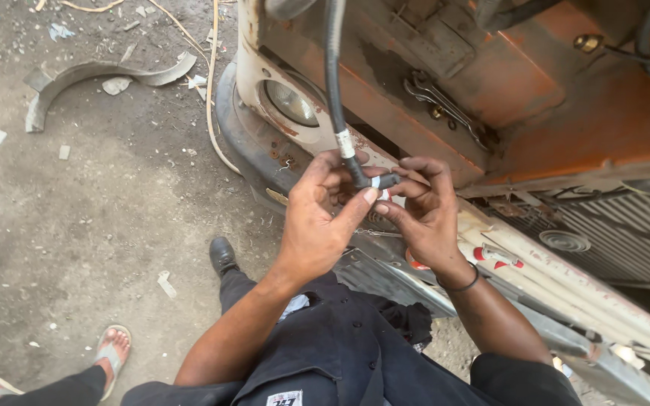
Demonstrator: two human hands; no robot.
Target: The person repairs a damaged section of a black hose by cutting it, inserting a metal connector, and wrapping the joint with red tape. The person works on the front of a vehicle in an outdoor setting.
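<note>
A black rubber hose [333, 68] hangs down from the top of the view, with a pale band of tape near its lower end. Both hands meet at its tip in front of an orange vehicle's front. My left hand [317, 218] curls around the hose end from the left, thumb pressed against a small white piece [377, 182] at the tip. My right hand [424, 210] pinches the same tip from the right with its fingertips. A dark band circles my right wrist.
Two spanners [445, 105] lie on the rusty orange body panel [566, 113]. A round headlight [291, 101] sits above the dark bumper; a radiator grille [618, 233] is at right. A curved metal strip [77, 79] lies on the dirt ground. Another person's sandalled foot [110, 349] stands at lower left.
</note>
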